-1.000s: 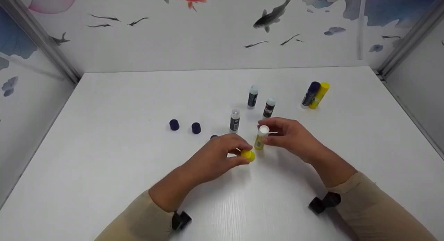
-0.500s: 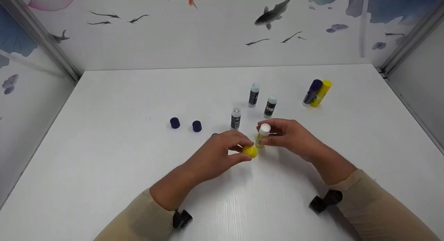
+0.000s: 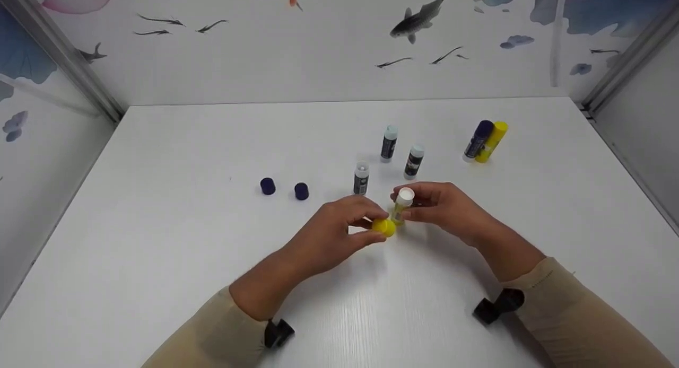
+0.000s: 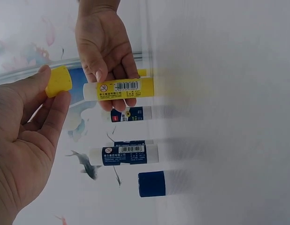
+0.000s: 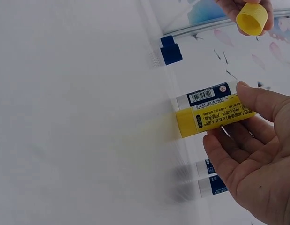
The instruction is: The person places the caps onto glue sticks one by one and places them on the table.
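Note:
Between thumb and fingers, my left hand (image 3: 329,238) pinches a yellow cap (image 3: 383,227); the right wrist view shows the hollow end of this cap (image 5: 252,21). My right hand (image 3: 451,211) holds an uncapped yellow glue stick (image 3: 402,206) upright, its white top bare. Cap and stick are apart, the cap nearer my body and slightly left. In the left wrist view the lower end of the glue stick (image 4: 126,90) is at the tabletop; whether it touches, I cannot tell.
Three uncapped dark-blue-labelled glue sticks (image 3: 361,180) stand behind my hands. Dark blue caps (image 3: 268,186) stand to the left. At the back right are a capped dark blue glue stick (image 3: 478,140) and a capped yellow one (image 3: 492,142). Panels wall the white table (image 3: 185,225).
My left hand has moved the yellow cap slightly forward and right, closer to the glue stick. The right hand keeps its hold with little movement. The head view has tilted slightly.

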Demonstrator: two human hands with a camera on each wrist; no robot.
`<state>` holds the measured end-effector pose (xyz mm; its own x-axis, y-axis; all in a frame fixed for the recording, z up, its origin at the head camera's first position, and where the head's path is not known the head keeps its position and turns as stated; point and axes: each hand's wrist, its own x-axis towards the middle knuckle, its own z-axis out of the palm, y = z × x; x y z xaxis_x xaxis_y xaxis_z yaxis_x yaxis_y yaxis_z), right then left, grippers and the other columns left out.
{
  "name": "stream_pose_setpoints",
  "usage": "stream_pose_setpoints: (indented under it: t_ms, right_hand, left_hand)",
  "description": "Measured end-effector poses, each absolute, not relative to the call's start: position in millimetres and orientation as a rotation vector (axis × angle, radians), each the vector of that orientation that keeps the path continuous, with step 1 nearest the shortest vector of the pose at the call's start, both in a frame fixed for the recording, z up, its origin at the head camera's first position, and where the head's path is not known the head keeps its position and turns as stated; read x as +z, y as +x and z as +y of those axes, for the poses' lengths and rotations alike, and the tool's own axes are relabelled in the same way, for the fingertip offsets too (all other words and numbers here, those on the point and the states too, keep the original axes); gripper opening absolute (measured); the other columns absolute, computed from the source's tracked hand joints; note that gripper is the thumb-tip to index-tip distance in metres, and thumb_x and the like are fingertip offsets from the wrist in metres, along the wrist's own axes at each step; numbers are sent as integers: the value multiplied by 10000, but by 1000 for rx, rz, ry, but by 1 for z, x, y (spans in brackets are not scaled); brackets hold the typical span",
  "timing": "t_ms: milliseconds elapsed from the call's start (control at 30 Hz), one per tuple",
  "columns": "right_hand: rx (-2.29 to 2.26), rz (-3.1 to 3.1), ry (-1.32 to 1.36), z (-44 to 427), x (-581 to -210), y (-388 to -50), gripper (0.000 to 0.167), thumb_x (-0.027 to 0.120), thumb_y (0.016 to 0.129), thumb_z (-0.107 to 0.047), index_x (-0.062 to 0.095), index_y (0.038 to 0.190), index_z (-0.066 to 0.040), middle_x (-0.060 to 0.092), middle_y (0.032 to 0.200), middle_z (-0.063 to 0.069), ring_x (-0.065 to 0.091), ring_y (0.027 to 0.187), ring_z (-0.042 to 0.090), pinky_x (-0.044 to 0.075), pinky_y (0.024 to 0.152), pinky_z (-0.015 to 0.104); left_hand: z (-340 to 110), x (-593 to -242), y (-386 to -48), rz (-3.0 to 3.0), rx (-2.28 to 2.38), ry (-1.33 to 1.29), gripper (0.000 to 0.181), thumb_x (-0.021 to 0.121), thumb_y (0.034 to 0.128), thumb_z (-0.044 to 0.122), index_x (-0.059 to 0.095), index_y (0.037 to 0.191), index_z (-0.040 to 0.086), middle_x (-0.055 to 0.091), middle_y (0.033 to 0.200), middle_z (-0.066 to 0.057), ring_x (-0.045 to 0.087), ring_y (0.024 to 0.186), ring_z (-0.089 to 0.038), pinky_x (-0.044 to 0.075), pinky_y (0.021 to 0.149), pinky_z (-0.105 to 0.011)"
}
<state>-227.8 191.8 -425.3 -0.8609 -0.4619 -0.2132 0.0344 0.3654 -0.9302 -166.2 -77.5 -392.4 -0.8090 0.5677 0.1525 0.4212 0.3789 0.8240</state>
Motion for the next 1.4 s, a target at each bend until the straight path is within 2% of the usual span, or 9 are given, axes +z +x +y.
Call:
stream_pose_setpoints:
  t_ms: [167, 400, 500, 833, 1400]
  right_hand:
    - [-1489, 2206, -362, 191, -425, -228, 460, 732, 1004, -85, 635, 1450, -37, 665, 1444, 151, 678, 1247, 211, 603, 991, 220]
    - [-1498, 2204, -340, 191, -425, -228, 398, 720, 1006, -74, 676, 1401, -57, 677, 1418, 135, 667, 1262, 222, 604, 999, 229]
    - [-1496, 2207, -339, 191, -425, -228, 396, 717, 1007, -69, 676, 1401, -57, 679, 1414, 135, 668, 1256, 229, 604, 998, 228]
    - [-1487, 2225, -335, 191, -424, -228, 400, 725, 1003, -67, 674, 1399, -48, 686, 1401, 129, 669, 1237, 233, 606, 989, 223]
    - [-1490, 2243, -361, 192, -419, -223, 410, 720, 1003, -48, 665, 1409, -34, 671, 1432, 142, 670, 1271, 253, 605, 994, 222]
  left_hand:
    - [-78, -392, -166, 2467, 1425, 904, 318, 780, 972, 102, 735, 1285, 76, 721, 1268, -39, 708, 1172, -152, 601, 1014, -229]
    - [-77, -390, -164, 2478, 1439, 895, 305, 797, 956, 95, 751, 1258, 87, 723, 1259, -53, 723, 1148, -168, 626, 1016, -330]
    - [-77, -390, -164, 2478, 1439, 889, 305, 795, 958, 94, 751, 1260, 95, 723, 1262, -48, 720, 1156, -165, 624, 1020, -333]
    - [-77, -389, -164, 2490, 1431, 889, 306, 790, 963, 105, 752, 1267, 108, 724, 1268, -25, 701, 1177, -138, 597, 1012, -216]
    - [-79, -391, -165, 2506, 1495, 968, 308, 794, 954, 81, 737, 1257, 81, 719, 1265, -51, 704, 1182, -159, 606, 1021, -252]
